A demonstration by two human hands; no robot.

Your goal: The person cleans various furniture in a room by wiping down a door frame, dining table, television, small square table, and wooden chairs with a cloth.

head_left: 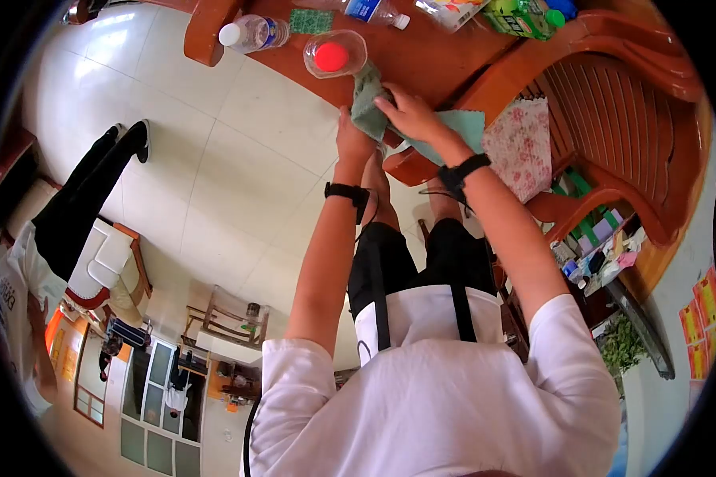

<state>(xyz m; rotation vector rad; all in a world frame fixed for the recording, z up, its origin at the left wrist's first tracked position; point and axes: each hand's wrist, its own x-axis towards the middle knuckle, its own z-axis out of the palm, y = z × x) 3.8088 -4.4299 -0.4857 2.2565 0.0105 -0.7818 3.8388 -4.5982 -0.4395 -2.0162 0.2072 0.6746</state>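
Note:
A grey-green cloth hangs bunched at the edge of the red-brown wooden table. My right hand is closed on the cloth's right side. My left hand is at its lower left, fingers curled against it and partly hidden. A teal cloth with a jagged edge lies beneath my right wrist. Just beyond the grey-green cloth stands a clear plastic container with a red cap.
On the table are a white-capped clear bottle, a green patterned piece, a blue-labelled bottle and a green bottle. A wooden armchair with a floral cloth stands at the right. A person stands at the left.

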